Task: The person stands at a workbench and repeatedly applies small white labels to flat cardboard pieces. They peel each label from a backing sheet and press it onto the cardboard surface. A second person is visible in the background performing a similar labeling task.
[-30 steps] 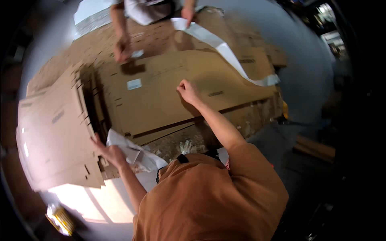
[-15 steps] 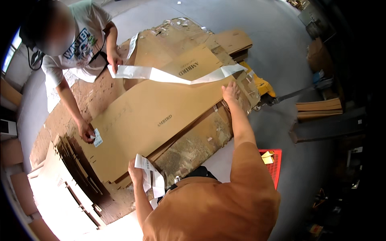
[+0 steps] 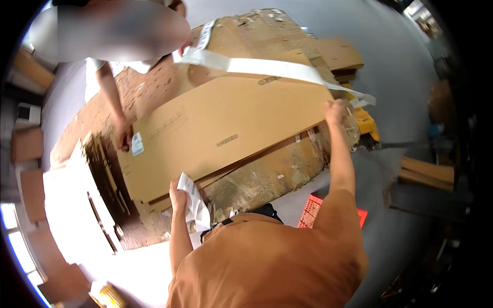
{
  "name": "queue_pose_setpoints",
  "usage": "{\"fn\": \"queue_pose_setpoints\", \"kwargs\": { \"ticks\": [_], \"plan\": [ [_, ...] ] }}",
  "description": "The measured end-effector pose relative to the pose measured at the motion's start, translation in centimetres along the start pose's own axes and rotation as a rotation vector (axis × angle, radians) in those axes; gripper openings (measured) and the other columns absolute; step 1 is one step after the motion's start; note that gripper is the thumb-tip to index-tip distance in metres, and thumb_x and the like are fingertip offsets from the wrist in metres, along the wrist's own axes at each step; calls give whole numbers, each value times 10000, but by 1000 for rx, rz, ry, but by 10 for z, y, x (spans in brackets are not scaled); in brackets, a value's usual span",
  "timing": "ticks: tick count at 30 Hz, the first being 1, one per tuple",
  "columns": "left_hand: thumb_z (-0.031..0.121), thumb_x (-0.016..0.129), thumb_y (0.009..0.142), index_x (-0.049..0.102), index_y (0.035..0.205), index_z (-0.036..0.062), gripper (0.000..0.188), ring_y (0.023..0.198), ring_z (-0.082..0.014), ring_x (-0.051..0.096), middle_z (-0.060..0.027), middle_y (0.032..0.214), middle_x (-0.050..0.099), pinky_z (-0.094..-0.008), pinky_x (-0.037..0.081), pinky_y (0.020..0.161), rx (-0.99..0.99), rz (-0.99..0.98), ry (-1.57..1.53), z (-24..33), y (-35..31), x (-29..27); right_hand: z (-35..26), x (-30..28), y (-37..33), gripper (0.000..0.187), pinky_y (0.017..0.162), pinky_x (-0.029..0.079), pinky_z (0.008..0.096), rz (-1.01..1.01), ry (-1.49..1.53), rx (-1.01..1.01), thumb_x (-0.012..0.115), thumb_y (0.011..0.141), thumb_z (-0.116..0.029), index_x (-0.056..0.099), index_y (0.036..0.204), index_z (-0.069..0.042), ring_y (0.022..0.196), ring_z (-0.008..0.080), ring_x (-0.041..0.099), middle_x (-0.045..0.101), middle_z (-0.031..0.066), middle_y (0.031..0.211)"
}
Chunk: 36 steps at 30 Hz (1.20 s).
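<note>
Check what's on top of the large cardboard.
On the cardboard: dark printing and a white label beside the co-worker's hand. A white strip passes over it, hiding the surface beneath.

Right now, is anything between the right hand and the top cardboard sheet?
Nothing visible: the right hand is at the right end of the top cardboard sheet. The white strip crosses beyond the hand.

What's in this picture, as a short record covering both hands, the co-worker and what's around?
Left hand: at the near edge of the cardboard sheet, beside a short label strip; grip unclear
Right hand: on the sheet's right-hand corner
Co-worker's hand: at a small white label on the sheet's left end
Across sheet: long white strip
Right side: red crate, partly hidden by an arm; yellow equipment
</note>
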State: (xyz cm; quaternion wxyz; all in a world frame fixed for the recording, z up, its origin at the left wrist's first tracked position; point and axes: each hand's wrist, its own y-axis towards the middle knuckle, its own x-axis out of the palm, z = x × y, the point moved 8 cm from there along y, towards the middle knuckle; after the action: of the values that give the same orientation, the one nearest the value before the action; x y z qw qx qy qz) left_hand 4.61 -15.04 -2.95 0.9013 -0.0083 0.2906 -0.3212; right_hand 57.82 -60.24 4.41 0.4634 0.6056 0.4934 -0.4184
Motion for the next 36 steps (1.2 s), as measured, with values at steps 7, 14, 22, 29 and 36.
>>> {"fn": "queue_pose_setpoints", "kwargs": {
  "ticks": [7,14,22,29,36],
  "plan": [
    [154,501,951,615,1086,46,208,712,-89,560,7,825,617,-244,456,604,-341,-211,-358,7,-31,11,43,-22,72,269,530,395,266,-161,801,-125,663,837,-249,662,939,0,617,92,492,589,-1,739],
    [243,432,984,532,1298,76,369,933,-151,586,-59,1056,615,-300,481,802,-407,-234,-836,-5,-48,21,20,-68,49,179,382,244,227,-414,772,25,593,916,-192,647,958,-27,443,40,387,555,-32,646],
    [166,467,953,659,1108,47,275,776,-120,601,-39,911,660,-283,489,695,-205,104,-859,66,-37,-61,62,-59,-11,201,599,469,278,-705,804,122,565,934,-217,555,1025,-38,740,143,594,603,45,880],
    [105,522,910,625,1137,2,270,911,-118,604,-85,1041,654,-277,491,797,427,461,-509,152,-88,-219,34,5,-149,321,641,501,331,-1020,997,181,624,889,-202,548,1140,-17,848,171,612,611,79,1053],
    [60,496,923,639,1068,-11,215,835,-128,610,-57,930,638,-247,496,766,284,1086,-828,43,-168,-384,-250,32,-326,287,626,449,275,-1330,1245,-125,598,908,-174,543,1173,-78,912,127,586,620,11,1063]
  ]
}}
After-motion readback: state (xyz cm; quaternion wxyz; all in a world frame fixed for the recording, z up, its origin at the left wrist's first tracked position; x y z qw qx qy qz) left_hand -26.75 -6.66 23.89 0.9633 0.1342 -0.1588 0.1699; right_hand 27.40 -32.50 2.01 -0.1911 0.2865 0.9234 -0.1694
